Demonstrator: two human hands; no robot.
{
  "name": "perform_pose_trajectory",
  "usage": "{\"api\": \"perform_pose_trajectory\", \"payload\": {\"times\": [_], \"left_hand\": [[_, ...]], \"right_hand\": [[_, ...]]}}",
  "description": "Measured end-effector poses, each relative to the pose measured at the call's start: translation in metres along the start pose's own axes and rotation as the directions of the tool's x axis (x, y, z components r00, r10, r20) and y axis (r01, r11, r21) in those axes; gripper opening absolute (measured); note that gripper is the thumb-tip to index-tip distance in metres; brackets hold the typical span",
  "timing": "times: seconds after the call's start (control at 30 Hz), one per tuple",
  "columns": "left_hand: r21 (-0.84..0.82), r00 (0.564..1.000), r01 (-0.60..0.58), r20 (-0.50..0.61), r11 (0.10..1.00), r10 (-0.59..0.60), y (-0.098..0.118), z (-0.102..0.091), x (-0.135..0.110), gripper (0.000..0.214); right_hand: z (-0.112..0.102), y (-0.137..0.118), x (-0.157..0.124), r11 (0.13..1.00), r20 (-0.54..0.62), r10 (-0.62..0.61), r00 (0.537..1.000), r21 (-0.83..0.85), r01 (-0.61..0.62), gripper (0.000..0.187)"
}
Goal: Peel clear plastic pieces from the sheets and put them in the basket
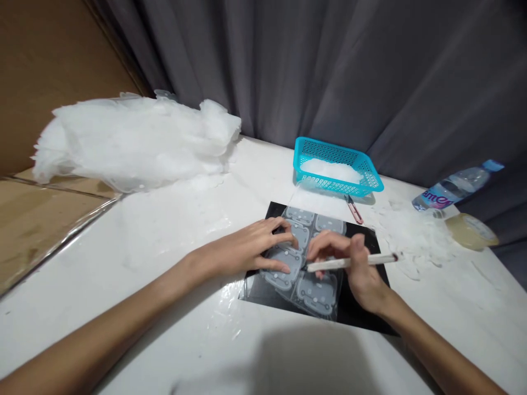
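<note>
On a black mat (362, 304) lies a translucent moulded sheet (317, 291) with several rounded rectangular shapes. My left hand (263, 244) rests on the left side of this sheet, fingers spread and bent, holding nothing. My right hand (358, 269) grips a slim white pen-shaped tool (335, 264) between thumb and fingers. The tool's working end points left, at or just above the middle of the sheet; contact cannot be made out. Its exact kind is not clear.
A blue basket (337, 189) with white pieces stands behind the mat. A red-handled cutter (354, 211) lies near it. White scraps (420, 236), a water bottle (457, 186) and a yellowish roll (471, 230) are at right. White sheets (140, 142) pile up at left, beside cardboard (41, 219).
</note>
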State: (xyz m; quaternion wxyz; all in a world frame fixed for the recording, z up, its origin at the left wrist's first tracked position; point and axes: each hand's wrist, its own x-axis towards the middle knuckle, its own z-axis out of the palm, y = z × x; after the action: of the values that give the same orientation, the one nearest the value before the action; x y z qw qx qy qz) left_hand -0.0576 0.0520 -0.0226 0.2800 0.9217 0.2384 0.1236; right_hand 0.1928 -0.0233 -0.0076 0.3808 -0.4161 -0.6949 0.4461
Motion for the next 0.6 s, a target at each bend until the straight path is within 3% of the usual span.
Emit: {"api": "perform_pose_trajectory", "payload": {"times": [0.07,0.17,0.27,0.37,0.47,0.6], "left_hand": [[-0.02,0.999,0.004,0.038,1.0,-0.003,-0.002,-0.002,-0.003,0.05],[-0.003,0.999,0.006,0.053,1.0,-0.006,-0.001,0.001,-0.006,0.053],[0.046,0.998,-0.028,0.059,0.999,0.026,-0.001,0.006,-0.007,0.059],[0.076,0.997,-0.064,0.042,0.995,0.061,-0.001,0.009,-0.005,0.061],[0.108,0.998,-0.064,0.024,0.992,0.062,0.001,0.013,-0.003,0.061],[0.161,0.999,-0.031,-0.034,0.986,0.037,0.009,0.029,0.004,0.06]], "right_hand": [[0.011,0.006,-0.006,0.995,0.083,-0.019,0.996,0.094,0.011,0.07],[0.024,0.016,-0.01,0.997,0.022,-0.049,0.999,0.054,0.048,0.039],[0.027,0.021,-0.015,0.973,0.042,0.096,0.994,0.205,-0.103,0.023],[0.019,0.021,-0.018,0.915,0.182,0.191,0.964,0.322,-0.243,0.029],[0.006,0.017,-0.018,0.903,0.319,0.181,0.93,0.321,-0.286,0.046],[-0.016,0.008,-0.016,0.883,0.477,0.235,0.847,0.258,-0.391,0.069]]}}
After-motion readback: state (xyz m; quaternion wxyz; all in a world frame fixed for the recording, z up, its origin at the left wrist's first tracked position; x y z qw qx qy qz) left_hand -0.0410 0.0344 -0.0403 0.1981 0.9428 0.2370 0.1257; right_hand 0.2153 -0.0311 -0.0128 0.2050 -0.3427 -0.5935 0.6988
